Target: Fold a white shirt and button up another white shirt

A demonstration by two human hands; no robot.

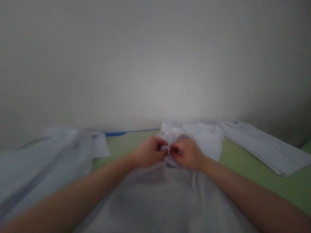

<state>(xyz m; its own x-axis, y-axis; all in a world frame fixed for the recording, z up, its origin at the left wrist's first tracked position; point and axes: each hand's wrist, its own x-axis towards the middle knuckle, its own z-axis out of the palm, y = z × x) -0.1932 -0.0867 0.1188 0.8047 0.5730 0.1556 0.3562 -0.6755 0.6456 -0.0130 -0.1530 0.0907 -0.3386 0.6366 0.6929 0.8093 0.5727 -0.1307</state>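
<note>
A white garment (155, 200), probably a shirt, stretches from the bottom edge up to the middle of the view. Its upper end is bunched and looks like a collar. There my left hand (152, 151) is closed, thumb and fingers pinching a narrow strip of the white cloth. Facing it, my right hand (188, 152) pinches the same cloth just to the right. The fingertips of both hands nearly meet. Blur hides whether a button or some other small part lies between them.
A green tabletop (131, 137) lies underneath, with a blue strip (115, 133) along its back edge. Another white garment (53, 161) is spread at the left. Folded white cloth (264, 145) lies at the right. Behind the table rises a plain grey wall (155, 64).
</note>
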